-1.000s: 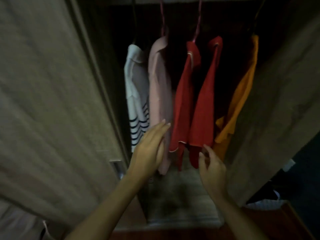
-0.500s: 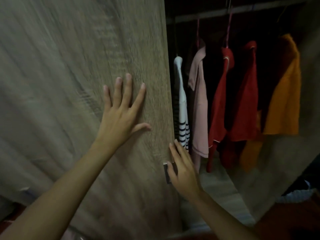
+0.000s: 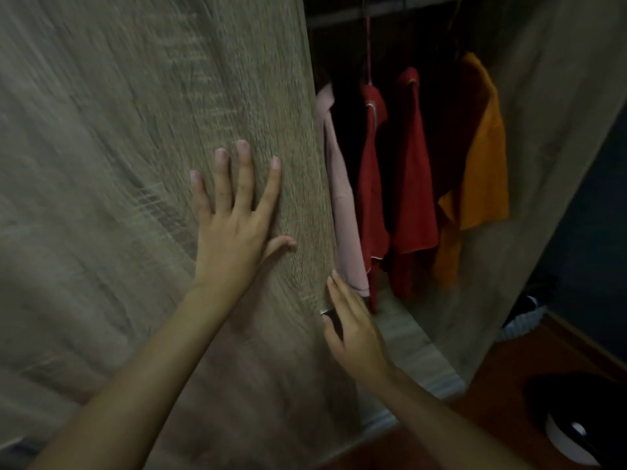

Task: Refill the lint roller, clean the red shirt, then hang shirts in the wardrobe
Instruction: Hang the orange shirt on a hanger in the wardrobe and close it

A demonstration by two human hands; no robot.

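I press my flat left hand (image 3: pixel 234 228) on the wardrobe door (image 3: pixel 135 164), right hand (image 3: pixel 354 329) loose at its handle (image 3: pixel 326 312); pink shirt (image 3: pixel 342 198), red shirts (image 3: pixel 412 184) and orange shirt (image 3: pixel 485 164) hang inside.

Reddish-brown wooden floor (image 3: pixel 529 385), black-and-white object (image 3: pixel 576 435) — lower right
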